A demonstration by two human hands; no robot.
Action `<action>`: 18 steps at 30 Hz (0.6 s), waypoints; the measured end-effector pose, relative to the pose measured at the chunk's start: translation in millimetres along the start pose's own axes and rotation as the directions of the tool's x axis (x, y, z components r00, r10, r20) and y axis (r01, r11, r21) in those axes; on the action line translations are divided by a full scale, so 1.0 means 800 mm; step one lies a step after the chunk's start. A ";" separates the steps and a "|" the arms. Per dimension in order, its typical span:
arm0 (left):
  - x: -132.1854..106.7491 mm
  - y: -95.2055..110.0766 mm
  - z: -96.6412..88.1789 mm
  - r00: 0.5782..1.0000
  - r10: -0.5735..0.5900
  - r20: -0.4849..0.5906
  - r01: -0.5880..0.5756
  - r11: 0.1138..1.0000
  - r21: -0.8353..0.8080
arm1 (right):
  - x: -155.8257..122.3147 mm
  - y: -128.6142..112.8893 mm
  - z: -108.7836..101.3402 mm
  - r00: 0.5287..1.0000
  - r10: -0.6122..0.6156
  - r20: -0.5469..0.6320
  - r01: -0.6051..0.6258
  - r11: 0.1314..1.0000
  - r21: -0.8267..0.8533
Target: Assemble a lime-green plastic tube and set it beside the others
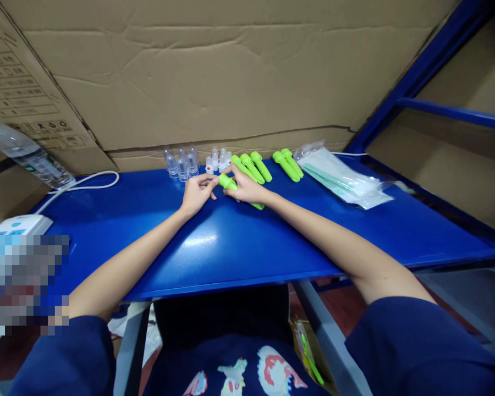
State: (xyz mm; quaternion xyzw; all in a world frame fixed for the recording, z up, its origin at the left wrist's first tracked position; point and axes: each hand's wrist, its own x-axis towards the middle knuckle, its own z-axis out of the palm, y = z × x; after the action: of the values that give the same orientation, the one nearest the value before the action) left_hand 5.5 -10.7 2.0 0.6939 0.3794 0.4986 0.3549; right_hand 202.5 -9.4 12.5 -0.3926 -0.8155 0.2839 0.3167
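Observation:
My right hand (247, 187) is wrapped round a bright green plastic tube (229, 183) that lies low over the blue table (214, 247). The tube's far end pokes out toward my left hand (197, 192), whose thumb and forefinger pinch at that end. Just behind my hands lie three more green tubes (253, 165) side by side, and a further pair of green tubes (287, 163) to their right. Several small clear vials (182, 163) and small white-capped pieces (217, 160) stand at the table's far edge.
Clear plastic bags of long swabs (343, 177) lie at the right. A white cable (91, 182) and a white device (22, 224) sit at the left, with a water bottle (25, 152) beyond. Cardboard sheets (231, 71) wall the back; a blue metal frame (416, 82) rises at right.

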 end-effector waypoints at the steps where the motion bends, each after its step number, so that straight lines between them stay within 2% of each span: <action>1: 0.000 0.001 0.000 1.000 0.002 -0.001 -0.002 1.000 0.005 | 0.000 0.000 0.000 1.000 -0.001 0.000 0.001 1.000 0.004; 9: -0.002 0.005 0.001 1.000 -0.003 -0.024 0.004 0.999 0.037 | 0.001 0.005 0.002 1.000 -0.013 -0.019 0.014 0.998 0.067; 18: -0.005 0.012 0.003 0.998 -0.019 -0.055 0.025 0.994 0.103 | 0.000 0.002 0.002 1.000 0.021 -0.004 -0.021 1.000 0.014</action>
State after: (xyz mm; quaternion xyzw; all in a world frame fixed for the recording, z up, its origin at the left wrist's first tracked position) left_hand 8.3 -18.7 7.9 0.6934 0.4220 0.4929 0.3133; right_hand 202.3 -8.5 10.3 -0.3997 -0.8086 0.2918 0.3181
